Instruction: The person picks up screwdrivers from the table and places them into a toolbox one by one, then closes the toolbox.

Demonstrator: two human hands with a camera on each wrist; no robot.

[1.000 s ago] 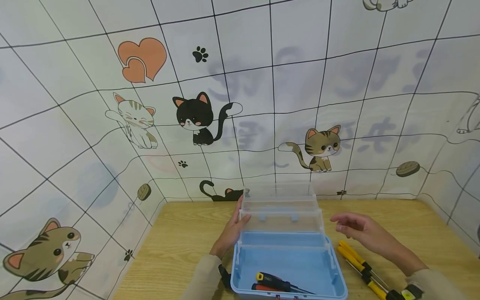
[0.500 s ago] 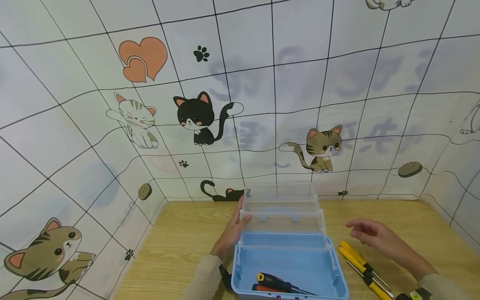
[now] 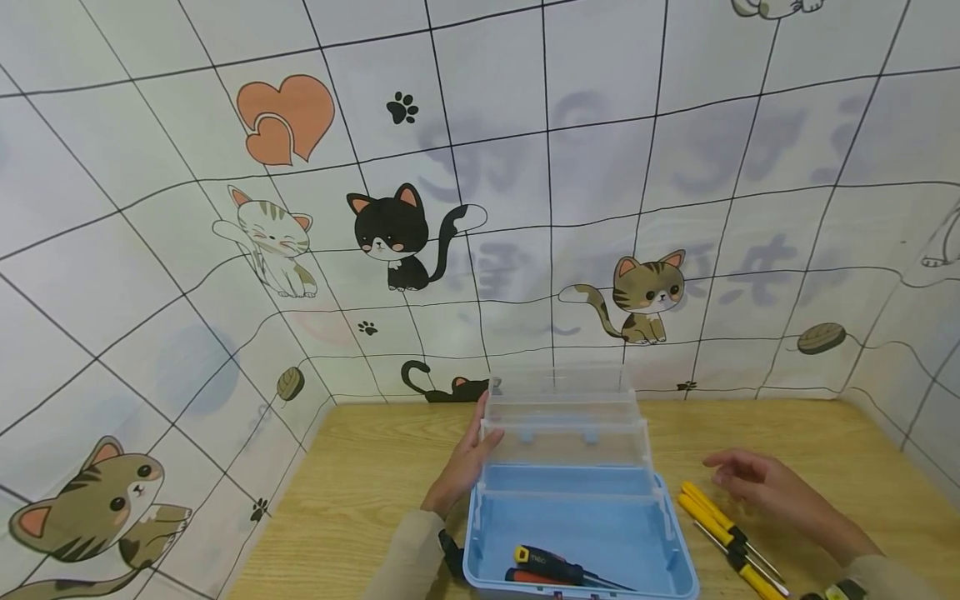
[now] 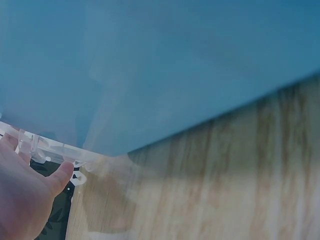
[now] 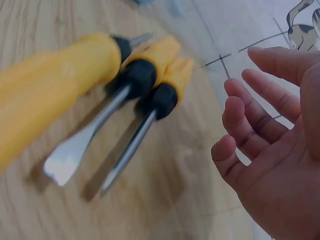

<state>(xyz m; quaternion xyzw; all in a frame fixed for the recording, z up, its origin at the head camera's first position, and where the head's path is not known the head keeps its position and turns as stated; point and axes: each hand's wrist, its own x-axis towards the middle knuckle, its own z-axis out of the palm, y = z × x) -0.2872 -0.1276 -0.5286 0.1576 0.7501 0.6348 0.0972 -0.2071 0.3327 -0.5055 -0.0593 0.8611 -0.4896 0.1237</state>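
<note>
A light-blue toolbox [image 3: 570, 521] stands on the table with its clear lid [image 3: 566, 442] raised. My left hand [image 3: 459, 471] holds the lid's left side, thumb in front and fingers behind it. Inside the box lie a black-and-yellow screwdriver [image 3: 551, 562] and a red-handled tool [image 3: 525, 575], partly hidden beneath it. My right hand [image 3: 780, 496], fingers loosely bent and holding nothing, hovers to the right of the box. Beside it lie several yellow-and-black screwdrivers [image 3: 708, 512]; a flat blade [image 5: 75, 150] shows in the right wrist view.
The wooden table [image 3: 360, 467] meets a wall [image 3: 525, 250] printed with grid lines and cartoon cats. Another yellow handle [image 3: 757, 582] lies near the frame's lower edge, right of the box.
My right hand has moved right and slightly toward me, away from the box. The left hand, lid and screwdrivers have stayed in place.
</note>
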